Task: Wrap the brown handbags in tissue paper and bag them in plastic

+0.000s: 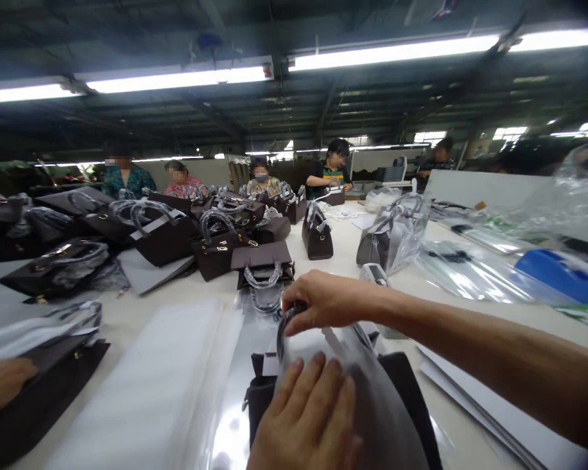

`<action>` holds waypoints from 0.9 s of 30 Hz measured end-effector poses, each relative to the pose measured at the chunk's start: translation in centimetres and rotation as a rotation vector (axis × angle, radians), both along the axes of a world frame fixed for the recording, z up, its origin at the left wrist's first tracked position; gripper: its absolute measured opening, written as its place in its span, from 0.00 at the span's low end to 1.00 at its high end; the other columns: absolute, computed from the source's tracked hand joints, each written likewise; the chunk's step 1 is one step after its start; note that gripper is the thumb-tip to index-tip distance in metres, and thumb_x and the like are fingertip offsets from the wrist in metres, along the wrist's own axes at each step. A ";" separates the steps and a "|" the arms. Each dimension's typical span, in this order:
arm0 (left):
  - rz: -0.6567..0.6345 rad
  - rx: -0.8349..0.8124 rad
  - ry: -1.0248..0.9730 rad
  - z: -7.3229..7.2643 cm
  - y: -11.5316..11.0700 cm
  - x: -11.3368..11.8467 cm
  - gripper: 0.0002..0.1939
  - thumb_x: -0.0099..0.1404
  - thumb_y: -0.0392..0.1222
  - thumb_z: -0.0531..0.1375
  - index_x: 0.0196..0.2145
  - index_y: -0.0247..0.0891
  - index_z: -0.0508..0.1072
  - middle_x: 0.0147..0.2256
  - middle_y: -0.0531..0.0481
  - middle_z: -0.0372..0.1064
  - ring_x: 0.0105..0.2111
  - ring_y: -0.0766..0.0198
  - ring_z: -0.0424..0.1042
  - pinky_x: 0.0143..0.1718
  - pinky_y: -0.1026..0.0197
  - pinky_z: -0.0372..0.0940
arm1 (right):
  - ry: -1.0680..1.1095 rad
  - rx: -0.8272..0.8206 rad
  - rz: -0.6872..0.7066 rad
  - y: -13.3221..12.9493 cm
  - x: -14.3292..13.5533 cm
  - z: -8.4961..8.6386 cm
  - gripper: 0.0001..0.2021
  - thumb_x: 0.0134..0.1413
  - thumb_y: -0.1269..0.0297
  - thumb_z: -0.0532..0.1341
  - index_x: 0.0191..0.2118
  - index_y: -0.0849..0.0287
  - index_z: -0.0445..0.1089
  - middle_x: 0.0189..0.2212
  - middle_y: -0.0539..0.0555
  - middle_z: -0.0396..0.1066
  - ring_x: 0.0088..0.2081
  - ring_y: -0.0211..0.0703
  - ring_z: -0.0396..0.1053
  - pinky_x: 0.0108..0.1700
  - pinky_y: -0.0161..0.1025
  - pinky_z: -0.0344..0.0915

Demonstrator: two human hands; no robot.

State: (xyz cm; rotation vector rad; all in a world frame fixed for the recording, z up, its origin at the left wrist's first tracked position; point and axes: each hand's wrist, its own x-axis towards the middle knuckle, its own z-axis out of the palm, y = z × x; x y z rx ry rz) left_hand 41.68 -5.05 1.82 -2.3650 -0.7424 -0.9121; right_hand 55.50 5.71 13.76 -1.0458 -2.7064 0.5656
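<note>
A dark handbag (411, 398) lies in front of me, with a translucent whitish sheet (387, 418) over its middle. My right hand (326, 300) reaches in from the right, its fingers closed around the plastic-wrapped handle (281, 333) at the bag's far side. Flat on the sheet, my left hand (306, 418) has its fingers stretched out. Just beyond my right hand lies another dark handbag (259, 261), its wrapped handles towards me.
Left of my bag lies a stack of white sheets (147, 385). A co-worker's hand (4, 385) rests on a dark bag at far left. Many wrapped handbags (161, 238) crowd the back left. Rightward are clear plastic bags (470, 267), a blue tape dispenser (563, 274) and white boards (500, 405).
</note>
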 end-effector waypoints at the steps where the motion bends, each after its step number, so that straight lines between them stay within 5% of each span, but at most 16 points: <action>1: 0.025 -0.014 -0.010 0.4 0.1 0.7 0.22 0.60 0.50 0.54 0.49 0.35 0.67 0.45 0.44 0.70 0.46 0.53 0.68 0.47 0.51 0.65 | -0.008 0.063 -0.014 -1.7 -0.1 0.4 0.08 0.44 0.60 0.65 0.30 0.59 0.72 0.20 0.46 0.66 0.23 0.33 0.61 0.24 0.30 0.52; 4: 0.093 -0.143 -0.009 0.4 -0.4 1.9 0.26 0.59 0.55 0.54 0.49 0.34 0.66 0.43 0.44 0.70 0.46 0.54 0.67 0.48 0.49 0.62 | -0.005 0.192 -0.076 -5.1 -0.3 0.2 0.06 0.45 0.63 0.65 0.28 0.60 0.72 0.20 0.48 0.67 0.24 0.35 0.62 0.25 0.31 0.52; 7: 0.086 -0.229 0.009 -0.1 -1.3 1.8 0.18 0.59 0.47 0.56 0.45 0.35 0.68 0.43 0.44 0.69 0.46 0.55 0.66 0.51 0.48 0.59 | 0.095 0.185 -0.154 -6.4 0.0 -0.5 0.05 0.48 0.64 0.63 0.31 0.59 0.72 0.22 0.49 0.69 0.26 0.37 0.65 0.28 0.32 0.55; 11: 0.148 -0.351 0.013 0.4 -2.4 0.8 0.16 0.61 0.46 0.54 0.45 0.39 0.67 0.41 0.43 0.69 0.39 0.53 0.67 0.43 0.44 0.64 | 0.298 0.087 -0.197 -7.2 1.3 -0.9 0.31 0.47 0.52 0.62 0.57 0.57 0.58 0.42 0.57 0.70 0.37 0.44 0.69 0.37 0.37 0.62; 13: 0.139 -0.373 -0.002 0.8 -2.8 0.3 0.18 0.62 0.48 0.53 0.47 0.40 0.66 0.42 0.42 0.68 0.40 0.52 0.66 0.41 0.45 0.64 | 0.346 0.030 -0.184 -7.6 2.6 -1.4 0.36 0.47 0.47 0.60 0.60 0.57 0.52 0.49 0.60 0.65 0.43 0.47 0.67 0.41 0.40 0.63; 17: 0.063 -0.304 -0.033 0.9 -3.3 -0.1 0.20 0.61 0.43 0.52 0.51 0.38 0.64 0.47 0.43 0.66 0.46 0.51 0.63 0.50 0.43 0.59 | 0.306 -0.129 -0.044 -8.9 5.2 -4.3 0.23 0.54 0.45 0.52 0.37 0.61 0.71 0.31 0.52 0.69 0.34 0.42 0.66 0.36 0.36 0.61; 22: 0.048 -0.206 -0.026 -0.1 -3.1 0.8 0.20 0.60 0.38 0.52 0.50 0.33 0.64 0.48 0.40 0.66 0.48 0.52 0.64 0.54 0.43 0.54 | 0.402 -0.003 -0.079 -9.8 5.8 -7.8 0.28 0.53 0.38 0.45 0.22 0.60 0.59 0.24 0.50 0.58 0.29 0.39 0.59 0.35 0.36 0.57; 27: 0.124 -0.145 -0.054 -0.2 -2.6 0.8 0.12 0.61 0.40 0.54 0.40 0.32 0.71 0.40 0.40 0.70 0.44 0.53 0.68 0.54 0.44 0.57 | 0.333 0.021 0.049 -9.0 6.1 -7.7 0.27 0.54 0.39 0.42 0.21 0.58 0.53 0.23 0.49 0.56 0.30 0.39 0.58 0.42 0.40 0.57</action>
